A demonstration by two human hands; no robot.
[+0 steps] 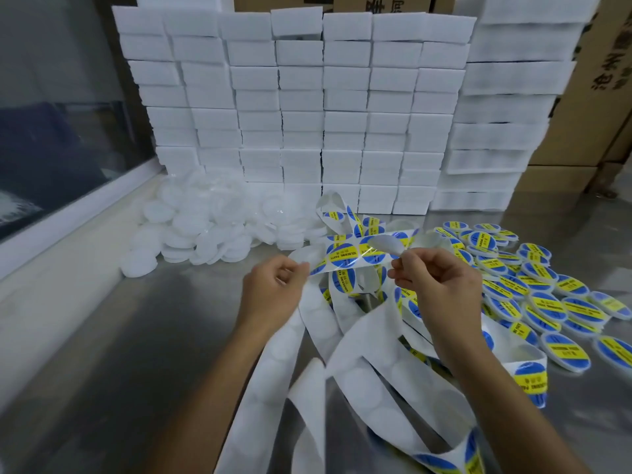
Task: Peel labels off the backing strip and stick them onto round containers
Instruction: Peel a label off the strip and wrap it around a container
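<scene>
A wall of stacked white foam blocks (307, 107) stands at the back of a steel table (119, 336) (cardboard boxes (588, 97) behind). Plain containers (212, 227) lie heaped left, labelled containers (547, 302) right. Between them, the left hand (273, 289) pinches the backing strip (307, 323); the right hand (434, 282) pinches a peeled label (384, 243).

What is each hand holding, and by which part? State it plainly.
The left hand pinches the backing strip at its edge, beside a label. The right hand pinches a peeled label by its lower edge, lifted off the strip.
</scene>
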